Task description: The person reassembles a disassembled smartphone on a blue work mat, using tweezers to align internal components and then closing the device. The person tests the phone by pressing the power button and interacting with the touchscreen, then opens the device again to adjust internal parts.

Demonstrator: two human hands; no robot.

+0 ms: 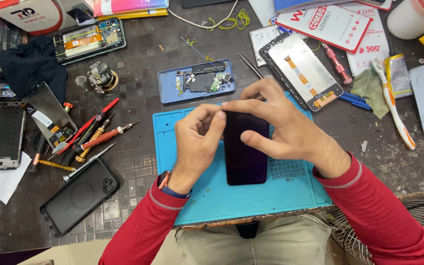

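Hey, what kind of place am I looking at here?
Most likely a phone repair workbench. Both hands, left hand and right hand, hold a dark phone over a blue repair mat. Nearby lie an opened blue phone back, precision screwdrivers and a loose screen.

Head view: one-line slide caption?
Both hands, left hand and right hand, grip a dark phone over a blue repair mat.
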